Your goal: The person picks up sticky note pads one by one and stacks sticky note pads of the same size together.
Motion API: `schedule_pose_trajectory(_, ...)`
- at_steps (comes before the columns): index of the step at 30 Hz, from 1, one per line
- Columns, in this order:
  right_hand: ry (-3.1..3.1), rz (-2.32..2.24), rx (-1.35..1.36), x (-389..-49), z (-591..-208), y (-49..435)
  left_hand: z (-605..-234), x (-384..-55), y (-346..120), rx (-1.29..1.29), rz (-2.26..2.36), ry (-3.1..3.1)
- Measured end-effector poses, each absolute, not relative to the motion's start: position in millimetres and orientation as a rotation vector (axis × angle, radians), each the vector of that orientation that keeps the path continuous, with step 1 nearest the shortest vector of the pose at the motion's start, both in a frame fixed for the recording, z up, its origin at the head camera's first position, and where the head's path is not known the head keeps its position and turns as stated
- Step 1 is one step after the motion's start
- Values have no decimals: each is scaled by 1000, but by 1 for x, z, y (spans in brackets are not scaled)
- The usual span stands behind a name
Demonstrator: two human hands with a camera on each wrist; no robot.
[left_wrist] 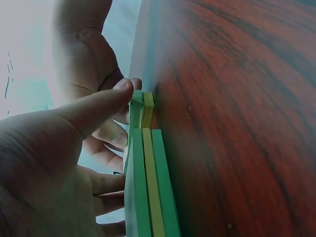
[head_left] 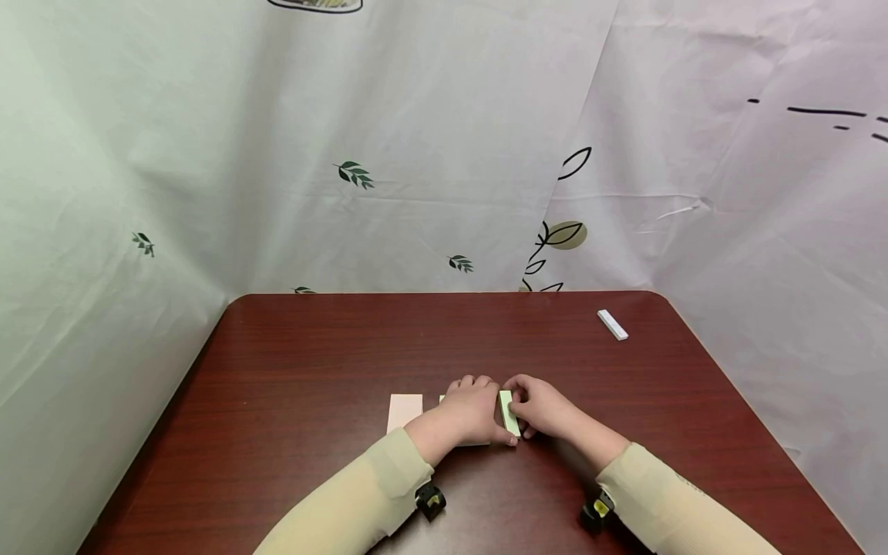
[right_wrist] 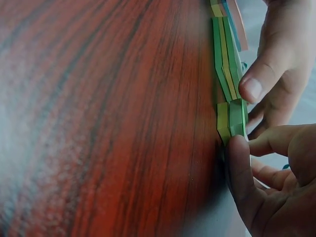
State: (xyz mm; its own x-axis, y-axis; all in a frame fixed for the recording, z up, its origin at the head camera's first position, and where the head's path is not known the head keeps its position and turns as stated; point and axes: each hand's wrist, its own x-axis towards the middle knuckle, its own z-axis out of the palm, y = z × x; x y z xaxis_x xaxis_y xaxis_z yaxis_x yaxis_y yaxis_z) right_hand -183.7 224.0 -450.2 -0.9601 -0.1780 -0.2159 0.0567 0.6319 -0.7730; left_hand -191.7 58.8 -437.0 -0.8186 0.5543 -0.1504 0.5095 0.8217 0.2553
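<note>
My left hand [head_left: 473, 412] lies over a wide stack of green and yellow sticky-note pads [left_wrist: 157, 187], covering most of it in the head view. Its fingers reach the far side, and its thumb extends to the gap beside a narrow stack of green and yellow sticky notes [head_left: 509, 414]. From the right, my right hand [head_left: 546, 407] pinches that narrow stack between thumb and curled fingers. In the right wrist view, the narrow stack [right_wrist: 231, 121] stands end to end with the wide one, its thumb at the near edge.
A pale pink pad [head_left: 405, 412] lies left of the wide stack, partly behind the left wrist. A slim white bar-shaped thing [head_left: 613, 324] rests at the back right of the brown table [head_left: 312, 362]. Printed white cloth [head_left: 416, 116] hangs behind the table.
</note>
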Motion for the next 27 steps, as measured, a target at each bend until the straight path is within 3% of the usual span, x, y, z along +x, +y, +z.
schedule_pose_trajectory(27,2554,-1234,-91,-187,-450,225,-439,-197,62,801,268,2802)
